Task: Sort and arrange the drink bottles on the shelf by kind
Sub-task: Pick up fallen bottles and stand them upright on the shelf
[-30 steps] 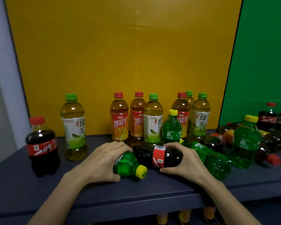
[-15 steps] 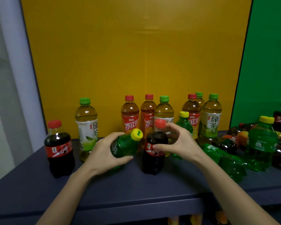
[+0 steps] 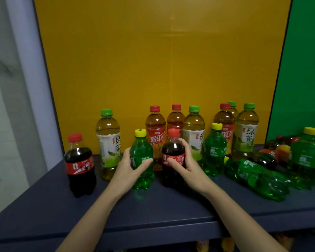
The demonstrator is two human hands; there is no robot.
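On the dark blue shelf (image 3: 44,206), near the middle of its front part, two small bottles stand upright side by side with a narrow gap between them. The left hand (image 3: 127,170) grips the small green plastic soda bottle with a yellow cap (image 3: 141,148); the thumb lies across its front and the fingers go behind it. The right hand (image 3: 188,168) grips the small dark cola bottle with a red cap (image 3: 173,148), with the thumb on the red label and the fingers curled round the far side.

At the left, well apart, a second dark cola bottle (image 3: 79,166) stands alone. Just beside it stands a tall green-tea bottle with a green cap (image 3: 108,142). Behind the hands, against the yellow back panel (image 3: 153,60), tall tea bottles with red caps and green caps stand mixed together. To the right, one green soda bottle (image 3: 215,150) stands upright and another green soda bottle lies on its side (image 3: 255,177). Further right, before the green panel (image 3: 305,70), more bottles lie in a heap; I cannot tell their number.
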